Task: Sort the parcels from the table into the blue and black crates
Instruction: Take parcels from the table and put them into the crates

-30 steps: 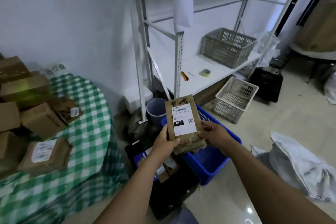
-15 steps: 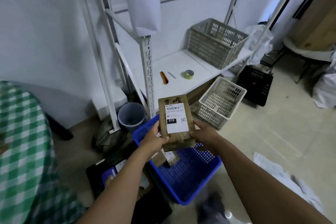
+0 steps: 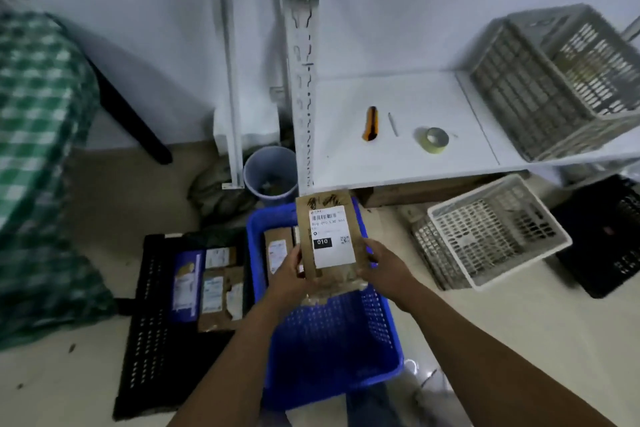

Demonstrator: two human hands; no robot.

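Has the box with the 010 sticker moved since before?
Yes. Held by the left hand and right hand, the parcel has gone from the blue crate's far left corner to over its inside.

**A parcel-sorting storeroom**

Plain white walls and a bare floor frame white slotted steel racking. Its shelf carries a box cutter, a tape roll and a grey crate. More crates sit on the floor: a white crate, a blue crate and a black crate holding labelled parcels. A brown parcel over the blue crate bears a barcode shipping label marked 010. A table under green checked cloth stands at the left.
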